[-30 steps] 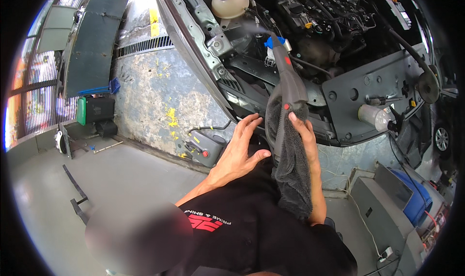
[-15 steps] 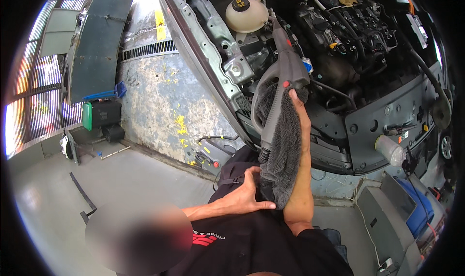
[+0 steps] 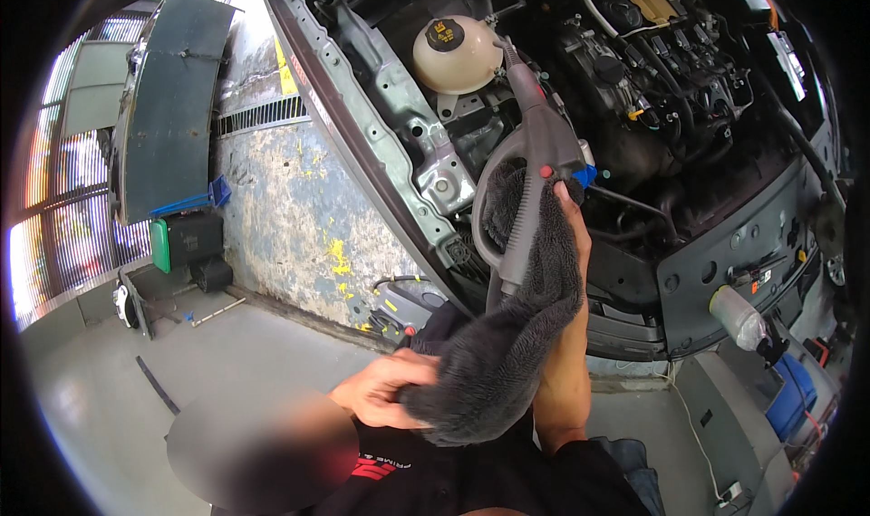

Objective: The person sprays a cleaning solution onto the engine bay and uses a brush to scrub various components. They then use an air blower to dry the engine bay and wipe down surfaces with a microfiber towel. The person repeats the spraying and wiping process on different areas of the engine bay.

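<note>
Hands, head view: left hand [image 3: 385,389] grips the loose lower end of a dark grey cloth [image 3: 471,376], right hand [image 3: 583,235] holds a grey nozzle gun [image 3: 546,134] with the cloth draped along it, thumb just below the red button [image 3: 546,172], other fingers mostly hidden. Gun is angled over the open engine bay [image 3: 385,122], tip beside the off-white reservoir [image 3: 458,67], contact unclear. Step looks like managing gun and cloth together near the reservoir; next move probably calls for a steady right grip, cloth end clear of the tip.
</note>
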A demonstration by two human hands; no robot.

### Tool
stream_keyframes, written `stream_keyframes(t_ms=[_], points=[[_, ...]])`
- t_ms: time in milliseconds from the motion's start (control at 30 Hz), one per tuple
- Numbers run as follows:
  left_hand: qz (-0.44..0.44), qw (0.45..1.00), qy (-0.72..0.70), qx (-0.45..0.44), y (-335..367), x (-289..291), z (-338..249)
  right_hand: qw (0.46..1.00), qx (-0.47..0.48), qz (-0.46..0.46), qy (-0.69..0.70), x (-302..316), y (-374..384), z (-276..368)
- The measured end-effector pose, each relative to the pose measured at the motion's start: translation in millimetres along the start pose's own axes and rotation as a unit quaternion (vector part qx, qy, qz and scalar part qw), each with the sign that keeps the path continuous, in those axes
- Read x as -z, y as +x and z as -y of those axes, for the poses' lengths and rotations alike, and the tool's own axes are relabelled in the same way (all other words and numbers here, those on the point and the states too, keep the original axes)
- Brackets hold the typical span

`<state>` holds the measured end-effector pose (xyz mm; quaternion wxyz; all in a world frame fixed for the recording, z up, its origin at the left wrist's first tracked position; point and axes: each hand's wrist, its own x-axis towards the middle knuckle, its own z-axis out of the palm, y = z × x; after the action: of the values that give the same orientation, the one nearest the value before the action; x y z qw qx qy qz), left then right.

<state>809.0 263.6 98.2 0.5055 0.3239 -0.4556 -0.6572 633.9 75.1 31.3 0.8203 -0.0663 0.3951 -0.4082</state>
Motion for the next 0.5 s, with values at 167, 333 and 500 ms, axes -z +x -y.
stream_keyframes(t_ms=[167, 333, 500], points=[[-0.441, 0.874, -0.201, 0.037, 22, 0, -1, 0.998, 0.051, 0.042, 0.009, 1, 21, -4], [-0.5, 0.864, -0.056, 0.004, 42, 39, 8, 0.999, -0.007, 0.026, 0.043, -16, 26, 6], [-0.488, 0.871, -0.019, -0.055, 50, 42, 2, 0.997, -0.051, 0.016, 0.053, -20, 36, 6]])
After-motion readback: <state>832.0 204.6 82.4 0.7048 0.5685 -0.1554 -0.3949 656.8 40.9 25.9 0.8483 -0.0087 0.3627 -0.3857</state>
